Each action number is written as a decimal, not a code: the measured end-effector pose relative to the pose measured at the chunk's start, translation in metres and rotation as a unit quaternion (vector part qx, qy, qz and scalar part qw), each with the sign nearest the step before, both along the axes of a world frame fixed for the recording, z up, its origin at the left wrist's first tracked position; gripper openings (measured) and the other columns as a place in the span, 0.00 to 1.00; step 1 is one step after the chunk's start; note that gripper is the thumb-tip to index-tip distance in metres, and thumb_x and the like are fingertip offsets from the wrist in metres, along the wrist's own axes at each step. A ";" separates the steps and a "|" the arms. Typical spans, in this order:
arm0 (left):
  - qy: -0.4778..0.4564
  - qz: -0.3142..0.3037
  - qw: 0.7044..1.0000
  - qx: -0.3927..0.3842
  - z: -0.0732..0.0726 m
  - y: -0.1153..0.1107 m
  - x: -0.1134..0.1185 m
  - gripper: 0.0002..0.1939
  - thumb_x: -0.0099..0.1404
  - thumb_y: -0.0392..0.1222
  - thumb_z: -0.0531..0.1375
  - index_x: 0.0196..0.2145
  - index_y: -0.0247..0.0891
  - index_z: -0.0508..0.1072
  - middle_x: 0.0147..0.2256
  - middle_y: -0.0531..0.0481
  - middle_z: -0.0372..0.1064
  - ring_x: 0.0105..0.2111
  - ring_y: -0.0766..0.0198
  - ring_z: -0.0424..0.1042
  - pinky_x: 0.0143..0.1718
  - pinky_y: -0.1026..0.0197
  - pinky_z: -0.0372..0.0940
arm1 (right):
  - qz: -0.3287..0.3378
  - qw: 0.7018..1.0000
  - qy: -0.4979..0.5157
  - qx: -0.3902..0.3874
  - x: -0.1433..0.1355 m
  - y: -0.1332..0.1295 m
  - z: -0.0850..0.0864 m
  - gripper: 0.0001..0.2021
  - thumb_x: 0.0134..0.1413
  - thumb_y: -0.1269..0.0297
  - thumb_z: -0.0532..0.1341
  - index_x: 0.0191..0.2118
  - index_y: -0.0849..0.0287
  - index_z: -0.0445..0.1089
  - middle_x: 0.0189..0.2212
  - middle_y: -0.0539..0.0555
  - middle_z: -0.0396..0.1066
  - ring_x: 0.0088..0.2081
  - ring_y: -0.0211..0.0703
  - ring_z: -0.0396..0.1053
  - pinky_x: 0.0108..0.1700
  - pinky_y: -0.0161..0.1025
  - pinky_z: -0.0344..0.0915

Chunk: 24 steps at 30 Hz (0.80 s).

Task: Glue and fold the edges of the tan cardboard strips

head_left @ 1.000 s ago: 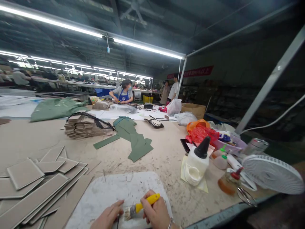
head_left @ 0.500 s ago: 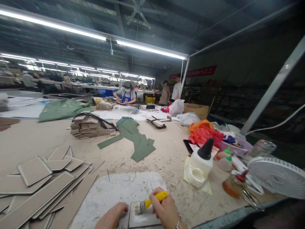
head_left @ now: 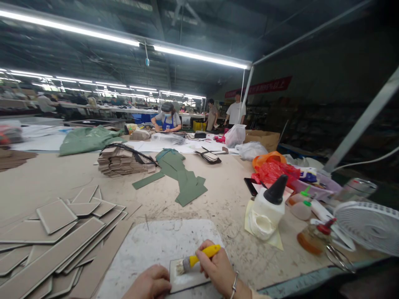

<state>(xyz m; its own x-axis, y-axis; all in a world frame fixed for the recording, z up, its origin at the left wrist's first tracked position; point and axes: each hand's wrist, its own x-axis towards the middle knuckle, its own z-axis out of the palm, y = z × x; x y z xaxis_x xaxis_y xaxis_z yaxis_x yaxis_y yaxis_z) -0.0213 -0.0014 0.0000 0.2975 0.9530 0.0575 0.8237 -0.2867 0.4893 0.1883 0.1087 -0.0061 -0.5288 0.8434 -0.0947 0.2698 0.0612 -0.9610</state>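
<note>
A yellow-handled paintbrush [head_left: 204, 254] is gripped in my right hand [head_left: 219, 272], its pale bristles resting on a small flat panel [head_left: 186, 282] with a dark edge. My left hand [head_left: 151, 282] lies at the panel's left side, fingers curled against its edge; whether they pinch it is hidden. Under the panel is a worn white board [head_left: 162, 232]. To the right, a white glue bottle [head_left: 268, 207] with a black nozzle stands beside an open-topped white cup-like part on yellow paper.
Beige panels [head_left: 59, 232] with pale edges lie heaped at left. Beyond are green strips [head_left: 181, 174] and a bundled stack [head_left: 121, 160]. A white fan [head_left: 368, 226], an amber bottle [head_left: 314, 237] and a red bag [head_left: 274, 172] stand at right. A co-worker [head_left: 168, 118] sits across the table.
The view has shifted, moving most things slightly right and up. My right hand still holds the brush on the panel, and its bristles sit nearer the panel's left edge.
</note>
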 end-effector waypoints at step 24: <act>-0.021 0.032 0.999 0.000 0.002 -0.005 0.009 0.11 0.64 0.33 0.55 0.34 0.41 0.78 0.36 0.50 0.72 0.37 0.66 0.70 0.41 0.66 0.64 | 0.016 0.999 -0.025 0.024 0.006 -0.008 0.011 0.13 0.56 0.52 0.55 0.34 0.57 0.66 0.17 0.46 0.67 0.17 0.35 0.63 0.22 0.31 0.60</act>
<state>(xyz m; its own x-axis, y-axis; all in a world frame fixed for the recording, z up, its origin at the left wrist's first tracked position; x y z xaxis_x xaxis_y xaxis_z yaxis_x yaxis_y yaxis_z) -0.0125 -0.0066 0.0016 0.2338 0.9699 0.0677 0.8190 -0.2340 0.5239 0.1943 0.1011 0.0046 -0.5506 0.8308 -0.0808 0.3146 0.1169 -0.9420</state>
